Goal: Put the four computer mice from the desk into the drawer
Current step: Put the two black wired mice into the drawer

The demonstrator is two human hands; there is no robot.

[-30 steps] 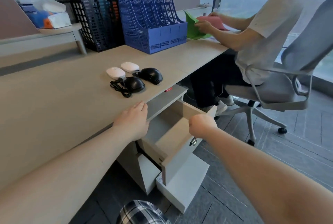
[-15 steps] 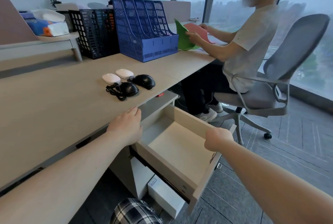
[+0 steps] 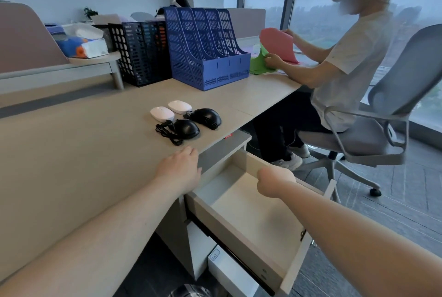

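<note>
Four mice lie in a cluster near the desk's front edge: two white mice [image 3: 162,113] [image 3: 179,106] behind, two black corded mice [image 3: 186,128] [image 3: 207,116] in front, with a coiled cable [image 3: 167,133] beside the nearer one. Below the desk edge the top drawer [image 3: 295,270] stands pulled far out, and nothing lies inside it. My left hand [image 3: 178,168] rests palm down on the desk edge, just short of the mice. My right hand [image 3: 275,179] hovers over the drawer's right side, fingers curled under, holding nothing.
A blue file rack [image 3: 208,55] and a black file rack [image 3: 141,53] stand at the back of the desk. A seated person [image 3: 346,64] on a grey swivel chair [image 3: 392,129] handles coloured folders at the right. A white box [image 3: 229,270] sits under the drawer.
The drawer has slid out from partly open to fully open. My right hand has let go of the drawer front and moved back over the drawer. My left hand stayed on the desk edge.
</note>
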